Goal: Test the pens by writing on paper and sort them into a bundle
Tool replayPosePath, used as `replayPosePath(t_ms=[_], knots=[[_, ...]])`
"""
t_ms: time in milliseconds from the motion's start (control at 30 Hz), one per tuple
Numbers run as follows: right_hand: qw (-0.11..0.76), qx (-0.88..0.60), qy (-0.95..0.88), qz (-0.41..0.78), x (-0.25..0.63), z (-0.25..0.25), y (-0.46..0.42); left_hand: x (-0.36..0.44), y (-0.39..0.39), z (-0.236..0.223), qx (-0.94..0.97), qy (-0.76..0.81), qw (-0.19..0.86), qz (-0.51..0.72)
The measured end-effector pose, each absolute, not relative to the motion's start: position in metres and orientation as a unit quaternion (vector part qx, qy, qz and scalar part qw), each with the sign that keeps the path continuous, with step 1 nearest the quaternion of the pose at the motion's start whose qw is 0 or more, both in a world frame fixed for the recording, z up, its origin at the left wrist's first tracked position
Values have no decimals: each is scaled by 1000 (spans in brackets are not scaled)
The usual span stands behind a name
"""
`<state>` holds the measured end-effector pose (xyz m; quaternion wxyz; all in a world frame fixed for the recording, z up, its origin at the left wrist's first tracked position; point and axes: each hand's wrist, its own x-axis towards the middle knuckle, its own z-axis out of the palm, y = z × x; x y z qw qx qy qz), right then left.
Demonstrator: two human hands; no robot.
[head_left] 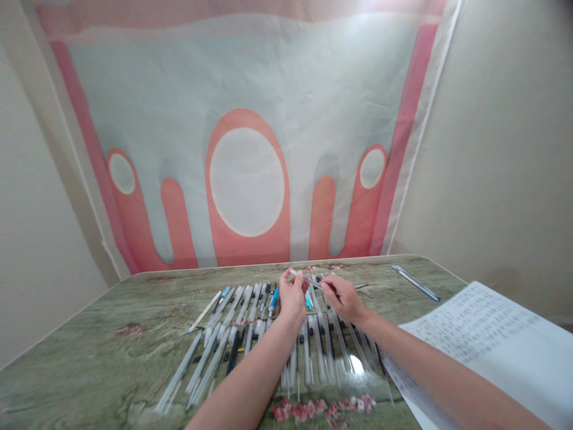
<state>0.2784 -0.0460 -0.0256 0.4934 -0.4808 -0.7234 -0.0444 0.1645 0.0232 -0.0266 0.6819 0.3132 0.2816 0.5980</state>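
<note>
Above the far part of the table, my left hand [293, 294] and my right hand [344, 298] hold a slim pen [312, 281] between them. Its pale left end is pinched in my left fingers, while the right fingers close round its other end. Whether it is a whole pen or only a part I cannot tell. Under and around my hands lie rows of clear pen barrels [203, 358], with dark refills and caps beside them. A blue pen [273, 302] lies just left of my left hand. My forearms hide some of the pieces.
Sheets of paper with writing [487, 334] lie at the right, partly under my right forearm. A single pen [416, 282] rests at the far right. A white stick-like pen [205, 312] lies left of the rows. A printed curtain [304, 71] hangs behind the wood-patterned table [80, 370].
</note>
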Motion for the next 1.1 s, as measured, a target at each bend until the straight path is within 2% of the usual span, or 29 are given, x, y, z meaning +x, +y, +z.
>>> replayPosePath(t_ms=[267, 567, 1100], knots=[[476, -444, -755, -77, 279, -38, -44, 167, -2, -19, 434, 236, 677, 545], [459, -438, -767, -97, 281, -39, -47, 165, -2, -13, 436, 215, 691, 535], [459, -458, -760, -43, 276, -27, -48, 163, 5, -15, 430, 230, 685, 541]])
